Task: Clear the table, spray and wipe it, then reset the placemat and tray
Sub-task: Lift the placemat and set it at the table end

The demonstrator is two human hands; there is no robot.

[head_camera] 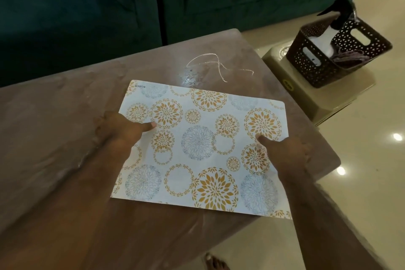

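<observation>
A white placemat point(197, 149) with orange and grey flower circles lies over the brown table point(65, 138), near its right side. My left hand point(122, 129) holds the mat's left edge, thumb on top. My right hand point(285, 151) holds the right edge the same way, thumb pressed on the pattern. The fingers of both hands are hidden under the mat. A spray bottle point(337, 19) with a black trigger stands in a brown perforated basket point(341, 50) off to the right. No tray is in view.
The basket, with a folded cloth point(348, 55) inside, sits on a beige stool point(324, 103) beside the table's right edge. A teal sofa point(153, 2) runs behind the table. Glossy floor point(361, 171) lies to the right. A bare foot point(215, 263) shows at the bottom.
</observation>
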